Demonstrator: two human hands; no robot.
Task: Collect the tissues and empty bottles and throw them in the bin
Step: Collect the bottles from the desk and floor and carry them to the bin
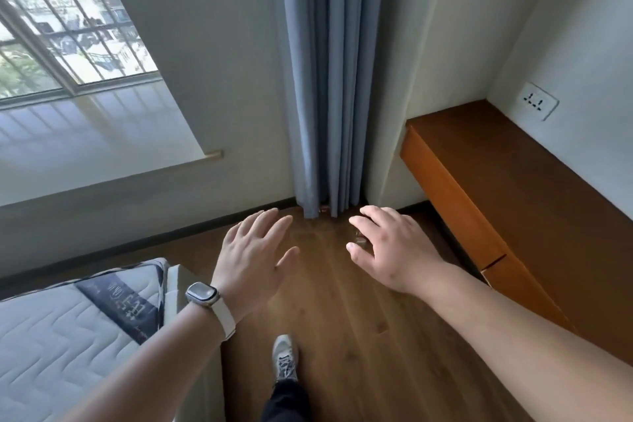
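The right hand (pixel 394 247) is held out palm down, its fingers spread and only slightly bent, and nothing is gripped by it. Between its thumb and forefinger, partly hidden under the fingers, a small clear glinting object (pixel 361 237) is seen on the brown wood-plank floor (pixel 342 312). It may be a transparent bottle, though too little of it shows for that to be settled. Whether the fingers touch it cannot be told.

The left hand (pixel 253 257) is likewise stretched forward, fingers straight and fanned, with nothing held. A silver square-faced watch on a pale strap (pixel 202 295) is worn at its wrist. The two hands are apart, with floor showing between them.

Just beyond the fingertips a long blue-grey pleated curtain (pixel 325 79) hangs to the floor in the corner. A small reddish-brown item (pixel 324 211) (too small to identify) peeks out at its hem, near the clear object but apart from it.

To the right a low orange-brown wooden cabinet (pixel 513 181) runs along the wall, below a white wall socket (pixel 539 101). At lower left lies a white quilted mattress (pixel 68 329), and a grey laced trainer (pixel 285 358) is planted on the floor below the hands.
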